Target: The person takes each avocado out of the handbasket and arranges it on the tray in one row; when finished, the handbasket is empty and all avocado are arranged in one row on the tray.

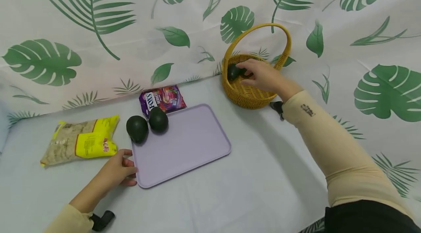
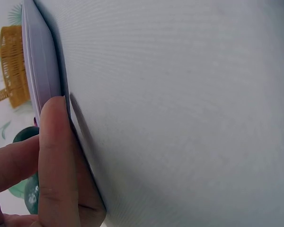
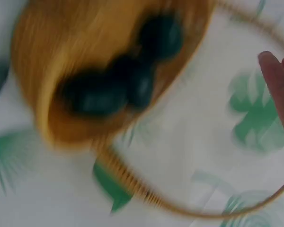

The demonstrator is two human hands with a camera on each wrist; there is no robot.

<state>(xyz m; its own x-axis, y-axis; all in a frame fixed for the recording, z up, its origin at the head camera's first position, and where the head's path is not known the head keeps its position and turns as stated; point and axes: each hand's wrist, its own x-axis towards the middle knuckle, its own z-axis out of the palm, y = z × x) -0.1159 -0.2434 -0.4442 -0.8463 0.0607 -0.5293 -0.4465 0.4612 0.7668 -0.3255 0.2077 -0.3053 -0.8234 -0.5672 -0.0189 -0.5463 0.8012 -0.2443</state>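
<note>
My left hand (image 1: 116,169) rests at the left edge of a pale purple tray (image 1: 184,149), its fingertips touching the rim. In the left wrist view, fairly straight fingers (image 2: 54,142) lie against the tray's side, close to the table. Two dark green avocados, one larger (image 1: 137,129) and one smaller (image 1: 158,120), sit at the tray's upper left corner. Over a yellow wicker basket (image 1: 248,99) reaches my right hand (image 1: 263,75), fingers extended and holding nothing visible. Inside the basket, several dark avocados (image 3: 94,92) show blurred in the right wrist view.
A purple FOX'S candy bag (image 1: 169,97) lies behind the tray, partly covered by the smaller avocado. Left of the tray is a yellow, see-through food bag (image 1: 82,138). The basket's tall handle (image 1: 230,48) arches above it, close to the leaf-print backdrop (image 1: 184,10).
</note>
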